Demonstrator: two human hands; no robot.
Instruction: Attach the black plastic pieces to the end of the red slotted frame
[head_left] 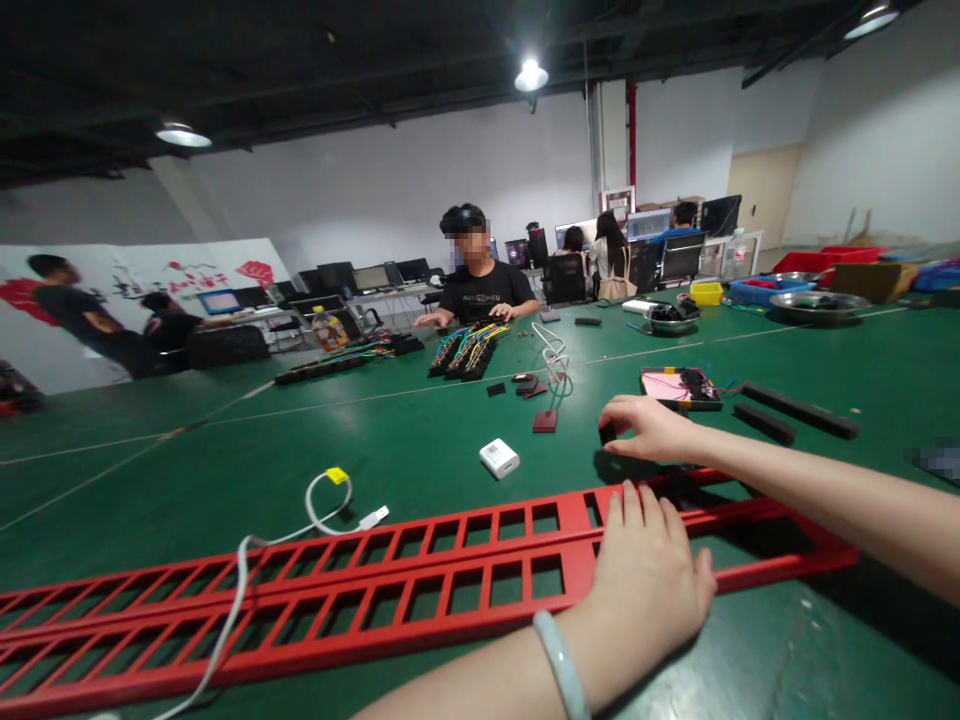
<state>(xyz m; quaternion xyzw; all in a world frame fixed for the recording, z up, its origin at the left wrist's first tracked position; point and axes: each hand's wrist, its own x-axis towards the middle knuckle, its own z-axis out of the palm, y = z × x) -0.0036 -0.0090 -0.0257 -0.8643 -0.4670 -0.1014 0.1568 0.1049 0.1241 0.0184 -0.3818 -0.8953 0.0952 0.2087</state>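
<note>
Red frame (577, 568): left end cut off. Left hand (649, 570) unclenched atop frame, hiding part. Right hand (656, 428) beyond frame, pinching mostly hidden black piece (607, 433).

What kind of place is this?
Probably an electronics workshop: there's a big flat green table, narrow black strips with blue and yellow wires on it, and flat dark-framed computer monitors further back.
</note>
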